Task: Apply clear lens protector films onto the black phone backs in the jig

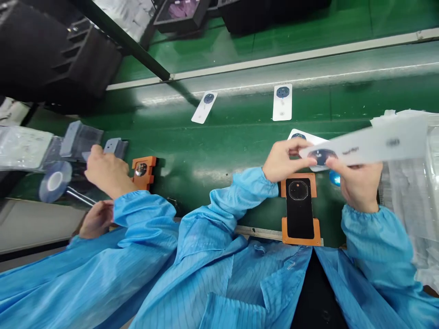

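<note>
Sitting far left: tape roll [48,188], beside a co-worker's hand [108,169] at some grey pieces [73,139]; contact unclear. Next, small orange frame [147,185] with a dark round part. Mid table [212,151]: two white panels [205,109] lying apart, each with a dark disc and tiny marks, too small to read.

Left hand [283,160]: fingers pinching the near end of a white sheet [372,147] by its dark disc, above another white piece [313,139]. Below, black panel [300,214] in orange fixture [318,228], no brand legible. Right hand [360,183]: fingers gripping the same sheet just right of the disc. Sheet is up off the table, far end out over the pale stack [401,196].

Handling guess: very light, thin, springy, smooth so maybe slippery; creases easily. Best held by edges, off the disc. Its printing is blurred, unreadable.
</note>
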A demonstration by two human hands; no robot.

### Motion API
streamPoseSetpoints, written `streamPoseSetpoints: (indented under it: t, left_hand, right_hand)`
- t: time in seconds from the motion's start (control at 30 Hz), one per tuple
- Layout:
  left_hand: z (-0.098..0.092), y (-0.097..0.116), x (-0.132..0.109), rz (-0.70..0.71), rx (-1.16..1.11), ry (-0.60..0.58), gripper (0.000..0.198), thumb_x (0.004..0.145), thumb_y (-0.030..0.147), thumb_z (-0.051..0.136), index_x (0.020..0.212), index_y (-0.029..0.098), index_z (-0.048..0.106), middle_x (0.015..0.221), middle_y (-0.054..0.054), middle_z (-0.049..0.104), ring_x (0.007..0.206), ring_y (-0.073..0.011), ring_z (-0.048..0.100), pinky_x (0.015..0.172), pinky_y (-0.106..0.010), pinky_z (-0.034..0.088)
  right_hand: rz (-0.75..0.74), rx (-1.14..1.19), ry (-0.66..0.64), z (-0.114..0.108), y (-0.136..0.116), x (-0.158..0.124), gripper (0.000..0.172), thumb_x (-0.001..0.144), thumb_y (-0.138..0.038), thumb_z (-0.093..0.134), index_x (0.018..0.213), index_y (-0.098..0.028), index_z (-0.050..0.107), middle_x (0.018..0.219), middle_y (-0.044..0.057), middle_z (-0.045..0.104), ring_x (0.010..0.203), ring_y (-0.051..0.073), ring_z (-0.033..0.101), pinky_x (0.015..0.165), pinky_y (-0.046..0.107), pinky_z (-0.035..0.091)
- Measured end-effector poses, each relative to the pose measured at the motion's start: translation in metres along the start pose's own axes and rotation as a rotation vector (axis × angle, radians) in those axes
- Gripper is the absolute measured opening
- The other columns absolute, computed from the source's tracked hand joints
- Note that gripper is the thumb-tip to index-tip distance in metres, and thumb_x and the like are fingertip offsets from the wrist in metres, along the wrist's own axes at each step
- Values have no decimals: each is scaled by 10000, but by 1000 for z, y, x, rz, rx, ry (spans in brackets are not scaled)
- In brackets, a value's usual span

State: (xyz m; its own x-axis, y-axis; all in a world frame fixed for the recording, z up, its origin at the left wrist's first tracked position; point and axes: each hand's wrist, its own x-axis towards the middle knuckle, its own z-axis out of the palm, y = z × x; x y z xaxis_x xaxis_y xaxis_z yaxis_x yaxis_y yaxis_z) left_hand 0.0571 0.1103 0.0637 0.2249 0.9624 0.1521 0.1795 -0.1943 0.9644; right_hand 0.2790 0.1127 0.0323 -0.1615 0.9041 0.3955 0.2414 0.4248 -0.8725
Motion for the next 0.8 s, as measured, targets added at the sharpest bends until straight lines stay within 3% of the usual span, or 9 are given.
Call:
streamPoseSetpoints:
  t: [0.1,0.2,0.27,0.4,0.5,0.57,0.67,0.73,0.8]
  left_hand:
    - [-41,-11,61,-70,135,44,627,928,512,755,1439,213,548,1166,-99,752,1074,-212,733,943,-363,592]
    - [-72,-31,124,-285,434,168,566,963,406,717,1425,151,514,1317,-163,684,1257,-263,659,1057,-408,538]
    - [-79,-46,155,-430,659,197,739,828,371,873,1410,103,507,1450,-233,585,1383,-348,563,1165,-476,452]
    - [-68,-72,187,-558,772,166,1095,508,491,1061,1366,99,504,1586,-309,397,1505,-533,335,1227,-659,301]
    - [-61,-83,199,-537,722,200,1003,523,568,1048,1264,142,524,1551,-222,452,1530,-529,211,1235,-752,177]
    - [-62,-86,206,-585,723,194,1021,563,444,1062,1323,106,469,1595,-236,396,1532,-520,194,1223,-765,165]
    - [-67,-87,212,-704,769,140,1195,586,231,1047,1488,9,295,1680,-357,161,1539,-562,196,1208,-718,225]
    - [-67,-85,212,-753,790,119,1221,657,236,1016,1552,12,216,1690,-365,98,1535,-568,223,1200,-689,263]
    - [-65,-84,213,-779,807,110,1206,710,271,990,1577,26,189,1682,-352,114,1514,-555,276,1181,-661,312]
  right_hand:
    - [155,299,166,13,18,67,373,880,-521,803,1113,-245,711,1161,80,775,1185,339,725,960,553,644]
    - [368,420,135,24,21,99,459,845,-641,784,988,-225,653,955,50,766,1024,243,755,945,468,653]
    - [417,392,101,30,11,84,498,855,-694,752,964,-222,637,885,53,757,918,211,748,915,434,659]
    - [403,320,-13,16,-36,-6,474,882,-610,778,1067,-183,691,1012,112,797,960,226,775,849,373,672]
    - [323,225,-330,-32,-95,-67,271,998,-383,710,1212,-216,715,1181,86,785,1105,204,763,957,344,650]
    - [196,61,-441,-75,-134,-87,322,997,-297,720,1317,-268,699,1284,66,759,1202,203,730,1018,322,623]
    - [123,-328,-317,-144,-161,-88,411,981,-275,731,1385,-328,676,1289,39,763,1182,225,735,995,318,620]
    - [172,-605,-145,-187,-148,-71,364,975,-357,733,1337,-336,705,1243,40,771,1099,262,748,943,382,622]
    - [260,-814,-28,-221,-117,-41,344,978,-465,694,1284,-311,727,1211,67,761,1102,322,725,935,488,595]
